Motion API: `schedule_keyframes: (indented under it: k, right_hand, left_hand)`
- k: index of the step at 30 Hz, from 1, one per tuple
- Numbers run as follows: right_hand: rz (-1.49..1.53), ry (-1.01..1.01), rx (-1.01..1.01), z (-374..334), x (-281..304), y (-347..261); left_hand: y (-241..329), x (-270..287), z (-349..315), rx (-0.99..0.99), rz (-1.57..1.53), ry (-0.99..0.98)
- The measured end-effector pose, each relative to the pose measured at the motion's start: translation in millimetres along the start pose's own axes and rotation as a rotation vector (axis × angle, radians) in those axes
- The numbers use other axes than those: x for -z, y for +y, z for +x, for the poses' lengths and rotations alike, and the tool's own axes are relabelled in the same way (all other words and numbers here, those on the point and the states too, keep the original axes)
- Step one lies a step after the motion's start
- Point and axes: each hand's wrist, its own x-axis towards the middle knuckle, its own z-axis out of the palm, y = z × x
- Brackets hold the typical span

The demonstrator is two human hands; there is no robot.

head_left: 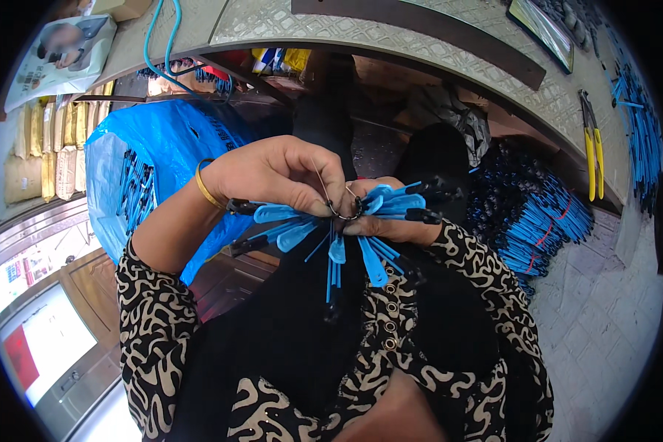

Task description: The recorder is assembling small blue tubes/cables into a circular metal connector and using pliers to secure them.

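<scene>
In front of my chest a thin dark wire loop (344, 216) carries several blue plastic sticks (295, 234) with flat paddle-shaped parts and black tips, fanned out on both sides. My left hand (276, 173), with a gold bangle (205, 184) at the wrist, pinches one side of the loop between thumb and forefinger. A thin wire end sticks up by its fingertips. Closed around the other side of the loop is my right hand (394, 230), partly covered by the blue sticks. Where the wire ends meet is too small to make out.
A blue plastic bag (171, 121) holding more sticks stands at the left. Tied bundles of blue sticks (545, 228) are piled at the right. Yellow-handled pliers (595, 158) and loose sticks (643, 144) lie on the table (265, 20), whose edge curves ahead.
</scene>
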Motion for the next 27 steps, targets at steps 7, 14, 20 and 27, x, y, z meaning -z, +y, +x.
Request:
schedule_keyframes:
  k: [7, 14, 20, 27]
  right_hand:
    - [0.049, 0.19, 0.105, -6, -8, 20]
    - [0.265, 0.276, 0.119, -17, -10, 2]
    - [0.295, 0.331, 0.132, -19, 6, 8]
    - [0.183, 0.291, 0.192, -24, 14, -1]
  left_hand:
    - [-3, 6, 15, -0.039, -0.071, -0.083]
    - [-3, 8, 16, 0.085, 0.083, 0.056]
    - [12, 7, 42, 0.104, 0.013, 0.047]
    - [-1, 21, 61, 0.036, -0.001, -0.152]
